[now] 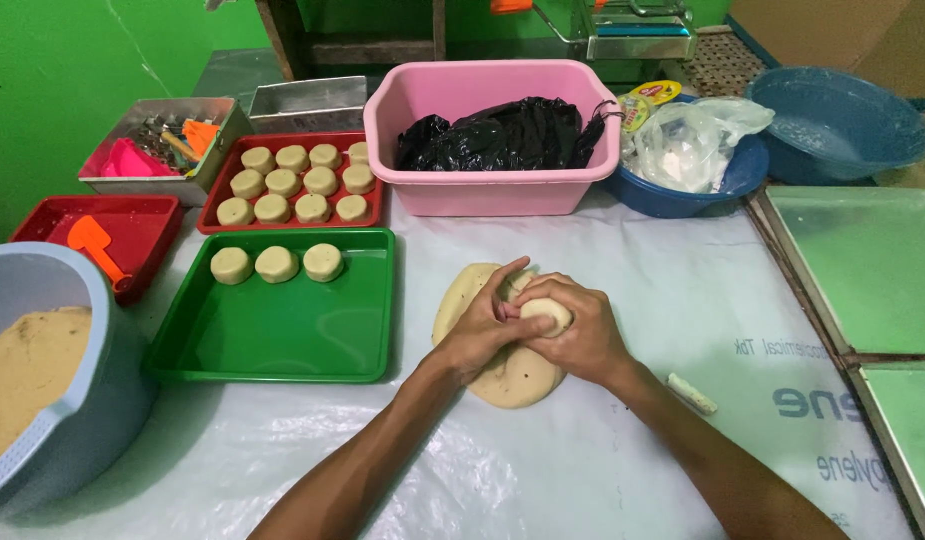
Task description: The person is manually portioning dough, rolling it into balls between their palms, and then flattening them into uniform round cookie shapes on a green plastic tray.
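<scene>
Two hands are at work in the head view, clasped together over a pale beige slab of dough on the white plastic-covered tabletop. The left hand curls in from the near-left, fingers wrapped around; the right hand cups from the other side. Between them sits a small rounded lump of dough, pressed on both sides, its top just showing past the right fingers. So both hands are closed around that lump, not spread.

The step, as I read it, is shaping: a piece taken off the slab is being squeezed into a puck. The next move would call for a steady, even squeeze and then a clean lift leftward, without dragging the slab along.

The slab lies flat under the hands, an oval whose long axis runs from the near side up and slightly left, away from the person. The lump itself looks roundish; I cannot tell any clear axis.

Left of the left hand, a green rectangular plastic tray carries three finished dough pucks in a row along its far edge. Beyond that, a red tray filled with more pucks. Straight beyond the hands, a pink plastic tub. Just right of the right forearm, a small stray roll of dough lies apart.
</scene>
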